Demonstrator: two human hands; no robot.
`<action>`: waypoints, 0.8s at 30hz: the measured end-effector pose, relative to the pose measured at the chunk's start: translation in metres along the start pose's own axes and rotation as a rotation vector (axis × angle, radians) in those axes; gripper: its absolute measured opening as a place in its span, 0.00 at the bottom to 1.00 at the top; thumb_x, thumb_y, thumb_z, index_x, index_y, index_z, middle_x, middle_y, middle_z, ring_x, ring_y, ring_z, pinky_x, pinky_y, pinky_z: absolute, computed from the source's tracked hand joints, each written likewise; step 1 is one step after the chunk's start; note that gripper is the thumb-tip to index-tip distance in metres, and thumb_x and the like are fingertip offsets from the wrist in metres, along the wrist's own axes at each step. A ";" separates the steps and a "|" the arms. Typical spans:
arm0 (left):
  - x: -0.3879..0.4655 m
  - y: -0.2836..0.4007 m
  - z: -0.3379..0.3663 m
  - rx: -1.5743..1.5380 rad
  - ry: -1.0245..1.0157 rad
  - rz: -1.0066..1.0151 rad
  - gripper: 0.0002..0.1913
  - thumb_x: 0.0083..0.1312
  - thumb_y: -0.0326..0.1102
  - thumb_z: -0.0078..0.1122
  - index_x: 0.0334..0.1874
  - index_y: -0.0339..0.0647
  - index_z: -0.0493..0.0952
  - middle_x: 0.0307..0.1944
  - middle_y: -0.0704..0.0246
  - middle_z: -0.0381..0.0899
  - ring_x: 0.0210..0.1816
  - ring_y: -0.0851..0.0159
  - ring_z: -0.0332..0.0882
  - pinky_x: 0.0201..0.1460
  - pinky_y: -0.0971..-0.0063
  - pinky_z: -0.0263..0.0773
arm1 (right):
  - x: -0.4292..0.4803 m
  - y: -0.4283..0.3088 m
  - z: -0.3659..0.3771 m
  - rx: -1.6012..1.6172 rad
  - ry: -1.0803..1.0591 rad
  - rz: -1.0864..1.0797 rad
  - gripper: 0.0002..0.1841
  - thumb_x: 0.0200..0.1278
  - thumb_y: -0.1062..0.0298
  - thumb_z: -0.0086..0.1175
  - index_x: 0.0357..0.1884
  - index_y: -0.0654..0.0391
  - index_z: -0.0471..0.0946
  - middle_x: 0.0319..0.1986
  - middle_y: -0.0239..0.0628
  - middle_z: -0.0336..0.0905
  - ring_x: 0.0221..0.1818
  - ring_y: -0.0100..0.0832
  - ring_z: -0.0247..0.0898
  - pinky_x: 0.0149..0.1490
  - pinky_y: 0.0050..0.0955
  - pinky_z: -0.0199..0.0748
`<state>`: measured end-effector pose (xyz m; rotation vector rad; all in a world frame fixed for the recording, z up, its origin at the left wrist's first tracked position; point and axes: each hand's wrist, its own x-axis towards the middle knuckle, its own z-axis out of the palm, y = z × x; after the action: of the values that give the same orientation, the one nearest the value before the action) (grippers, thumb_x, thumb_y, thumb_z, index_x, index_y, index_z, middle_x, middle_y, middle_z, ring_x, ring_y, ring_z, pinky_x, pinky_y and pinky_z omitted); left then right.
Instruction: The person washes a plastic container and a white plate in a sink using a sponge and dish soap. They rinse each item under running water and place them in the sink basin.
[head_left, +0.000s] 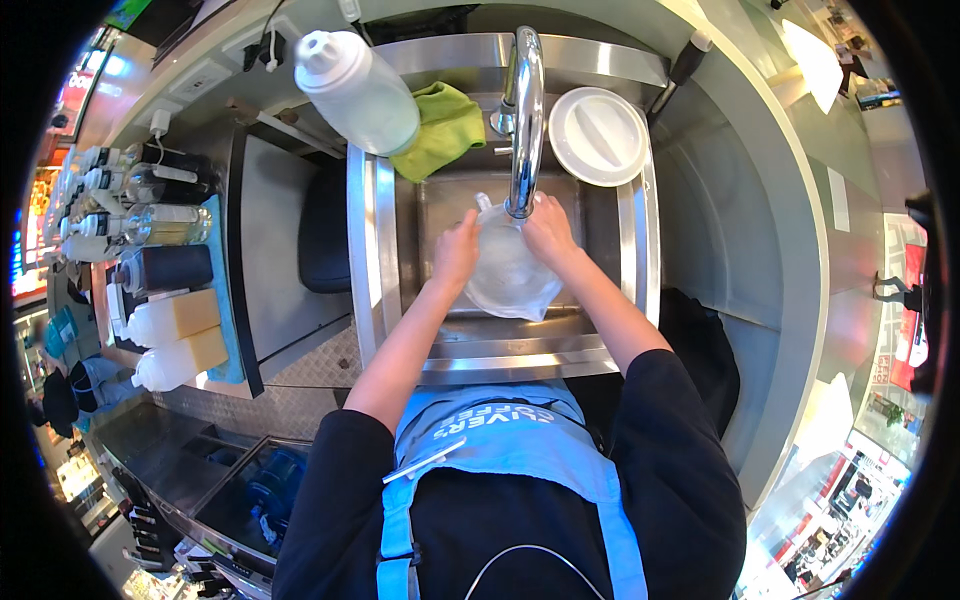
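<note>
A clear plastic pitcher (510, 266) with a spout and a handle is held tilted in the stainless steel sink (491, 349), below the chrome faucet (528, 112). My left hand (456, 253) grips its left side near the handle. On the other side, my right hand (549, 229) holds the rim close to the faucet's outlet; some of its fingers are hidden. Whether water is running cannot be told. A green cloth (448, 131) lies at the sink's back left corner beside a large translucent squeeze bottle (360, 94). A round white lid (598, 136) rests at the back right.
On the left counter stand several bottles (169, 225) and jugs (184, 352) along a blue towel (225, 285). A black-handled tool (688, 60) leans behind the sink at right. A curved grey wall (731, 195) borders the right side. A person (97, 386) is far left.
</note>
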<state>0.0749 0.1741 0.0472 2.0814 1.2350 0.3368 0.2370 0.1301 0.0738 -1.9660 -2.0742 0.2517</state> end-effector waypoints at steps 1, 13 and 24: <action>0.000 -0.001 0.000 0.021 -0.010 -0.003 0.08 0.57 0.30 0.47 0.39 0.43 0.64 0.26 0.53 0.73 0.29 0.45 0.72 0.30 0.53 0.66 | 0.003 0.003 0.003 0.033 -0.058 0.026 0.09 0.49 0.75 0.43 0.35 0.63 0.67 0.33 0.49 0.72 0.39 0.46 0.69 0.43 0.41 0.67; -0.028 0.017 0.010 -0.271 0.150 -0.160 0.26 0.56 0.25 0.40 0.59 0.30 0.52 0.61 0.47 0.45 0.64 0.46 0.41 0.66 0.62 0.39 | -0.061 0.008 -0.026 0.269 0.294 0.414 0.19 0.49 0.69 0.49 0.45 0.62 0.68 0.34 0.51 0.72 0.38 0.46 0.69 0.43 0.38 0.65; 0.018 -0.006 0.024 -0.345 0.012 0.086 0.14 0.59 0.41 0.47 0.36 0.37 0.74 0.43 0.60 0.68 0.52 0.53 0.61 0.54 0.61 0.57 | -0.011 -0.020 0.110 2.072 0.156 1.077 0.19 0.61 0.57 0.37 0.49 0.57 0.65 0.44 0.37 0.68 0.45 0.33 0.66 0.50 0.32 0.65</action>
<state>0.0926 0.1814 0.0232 1.8379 1.0142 0.5611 0.1838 0.1240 -0.0250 -1.0667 0.2024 1.4615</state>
